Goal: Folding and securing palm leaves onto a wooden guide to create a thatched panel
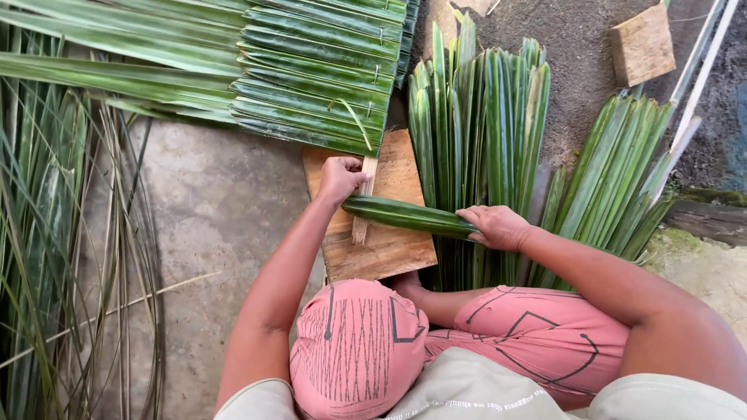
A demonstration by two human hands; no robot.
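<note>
Folded palm leaf point(408, 216), glossy dark green, spans both hands.

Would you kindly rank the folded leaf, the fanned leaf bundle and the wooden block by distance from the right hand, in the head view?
1. Folded leaf, held in the right hand.
2. Fanned leaf bundle, beside it on the right.
3. Wooden block, far top right.

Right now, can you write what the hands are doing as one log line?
left hand: pressing folded leaf at wooden stick | right hand: holding leaf's other end | under: wooden board | beside: leaf stack
</note>
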